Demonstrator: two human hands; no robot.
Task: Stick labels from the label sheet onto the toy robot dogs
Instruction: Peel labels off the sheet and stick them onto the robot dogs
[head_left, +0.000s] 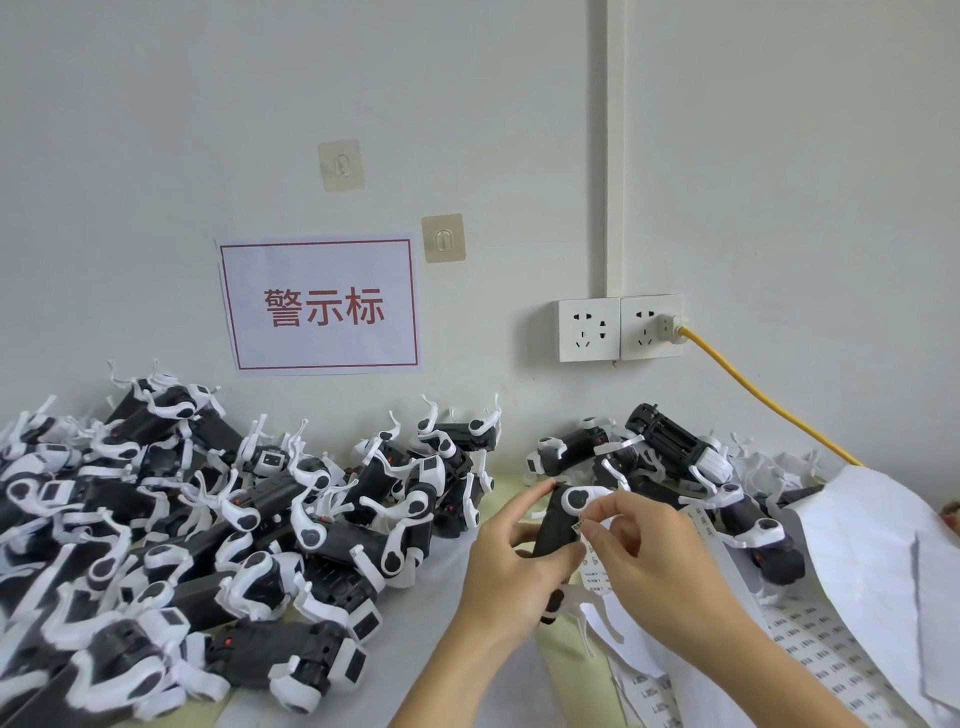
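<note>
My left hand (506, 558) grips a black and white toy robot dog (558, 522) upright above the table. My right hand (647, 558) pinches a small white label (581, 528) between thumb and forefinger, right against the dog's side. Label sheets (810, 649) with rows of small printed labels lie on the table under and to the right of my right hand. A big heap of toy robot dogs (208, 530) covers the left of the table. A smaller heap of dogs (691, 467) lies behind my hands at the right.
White paper sheets (883, 561) drape over the table's right side. On the wall are a red-framed sign (319, 306), two adhesive hooks (442, 238) and a double socket (621, 328) with a yellow cable (763, 395) running down right.
</note>
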